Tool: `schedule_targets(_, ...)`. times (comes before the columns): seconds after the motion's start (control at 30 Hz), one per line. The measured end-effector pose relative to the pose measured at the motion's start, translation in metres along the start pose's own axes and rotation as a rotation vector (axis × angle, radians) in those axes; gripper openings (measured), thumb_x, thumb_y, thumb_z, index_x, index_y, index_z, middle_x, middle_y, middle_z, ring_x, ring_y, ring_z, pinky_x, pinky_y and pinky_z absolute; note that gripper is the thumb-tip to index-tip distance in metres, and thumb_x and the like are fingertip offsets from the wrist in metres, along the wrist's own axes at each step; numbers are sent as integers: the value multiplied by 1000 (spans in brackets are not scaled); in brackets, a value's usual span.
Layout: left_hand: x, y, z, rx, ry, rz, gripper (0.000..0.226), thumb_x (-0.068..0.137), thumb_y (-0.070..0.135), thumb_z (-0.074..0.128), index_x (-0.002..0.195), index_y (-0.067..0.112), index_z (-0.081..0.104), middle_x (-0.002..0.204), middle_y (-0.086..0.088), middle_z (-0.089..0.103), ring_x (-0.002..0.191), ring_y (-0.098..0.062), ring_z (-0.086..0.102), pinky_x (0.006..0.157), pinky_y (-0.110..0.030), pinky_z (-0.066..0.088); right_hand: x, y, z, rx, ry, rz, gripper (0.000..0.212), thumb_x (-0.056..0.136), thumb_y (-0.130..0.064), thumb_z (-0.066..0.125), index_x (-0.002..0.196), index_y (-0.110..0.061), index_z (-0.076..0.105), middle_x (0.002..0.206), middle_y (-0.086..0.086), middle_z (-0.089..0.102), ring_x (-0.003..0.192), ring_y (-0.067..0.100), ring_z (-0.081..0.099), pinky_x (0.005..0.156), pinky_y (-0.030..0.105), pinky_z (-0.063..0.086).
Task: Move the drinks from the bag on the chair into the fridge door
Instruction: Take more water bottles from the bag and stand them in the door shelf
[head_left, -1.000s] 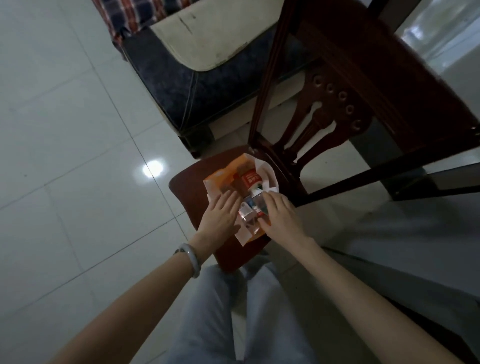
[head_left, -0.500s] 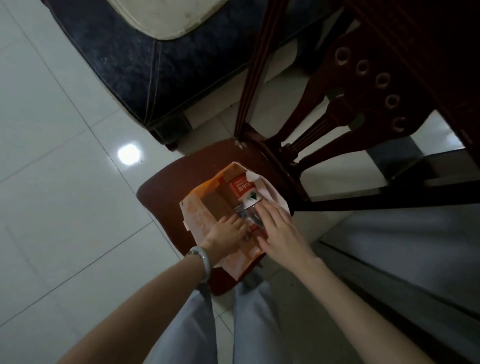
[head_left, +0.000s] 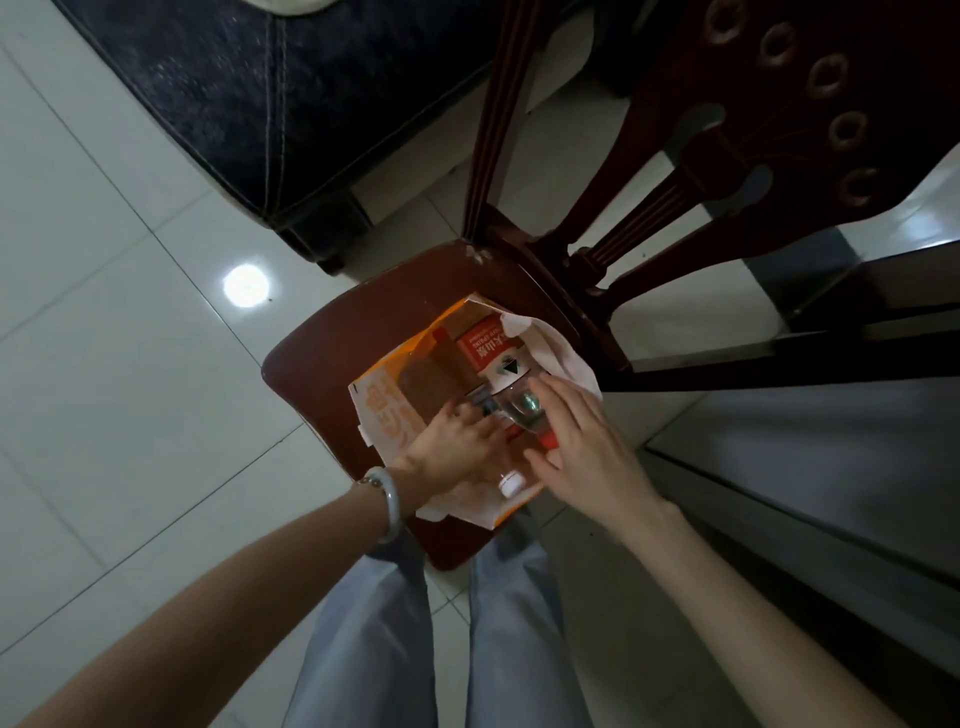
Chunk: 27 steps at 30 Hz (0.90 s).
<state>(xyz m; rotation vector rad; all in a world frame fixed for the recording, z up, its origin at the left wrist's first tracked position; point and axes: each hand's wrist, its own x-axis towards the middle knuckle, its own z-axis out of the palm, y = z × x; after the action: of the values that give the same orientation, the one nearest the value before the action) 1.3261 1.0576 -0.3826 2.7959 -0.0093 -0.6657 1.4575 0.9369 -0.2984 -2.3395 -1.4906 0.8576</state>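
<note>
On the dark wooden chair (head_left: 332, 358) below me sits the orange-and-white paper bag (head_left: 382, 415), its mouth open toward me and its white inner flap folded out toward the chair back. Both of my hands are inside that opening. My left hand (head_left: 457, 452) reaches in from the near-left edge, fingers curled down into the bag over what looks like a second bottle with a blue-and-white label, though my knuckles hide most of it and I cannot tell whether I have actually closed around it. My right hand (head_left: 582, 452) comes in from the right with fingers spread and slightly bent, cupped against the side of a clear water bottle (head_left: 511, 395) that carries a red label; the fingertips rest on its transparent shoulder without fully wrapping it. That bottle lies tilted in the bag, label end pointing away from me. A small white cap (head_left: 511, 484) shows near the bag's near edge, between my two wrists. A pale bangle (head_left: 389, 501) circles my left wrist. Beyond the chair stands a dark blue sofa (head_left: 291, 104) on the pale tiled floor (head_left: 104, 364), and my light grey trousers (head_left: 374, 639) fill the foreground.
</note>
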Motion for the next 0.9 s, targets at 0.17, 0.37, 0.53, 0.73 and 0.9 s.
schedule_targets(0.17,-37,-27,-30,-589,288,-190,58,67,25,81,119,13,58,115,-6,64,104,-24,62,84,-37,53,-5,-1,-11,89,42,24,71,78,-7,63,141,-8,31,144,9,38,134,18,31,105,24,26)
schedule_targets(0.37,-70,-16,-77,-888,529,-203,57,70,35,77,119,17,54,115,11,59,104,1,54,89,-16,46,-12,-19,-17,157,28,3,77,76,-32,70,140,-11,33,143,8,40,133,18,32,108,33,30)
schedule_targets(0.53,-84,-2,-105,-875,534,-134,64,69,39,77,122,11,54,118,3,62,105,-3,57,88,-16,47,-4,-46,-13,318,1,104,96,65,-43,80,141,-17,26,141,7,42,130,19,38,105,33,34)
schedule_targets(0.73,-89,10,-119,-898,495,-65,68,69,37,80,125,9,52,121,3,59,109,0,52,91,-11,41,-13,-48,-23,387,73,60,78,58,-21,87,121,-1,46,117,13,59,102,15,55,77,7,38)
schedule_targets(0.9,-66,-31,-122,-393,284,45,77,66,38,76,133,14,45,132,-6,54,123,-20,48,99,-33,44,-25,-30,-19,359,190,138,78,53,-27,90,116,-10,48,111,11,63,97,23,60,80,30,49)
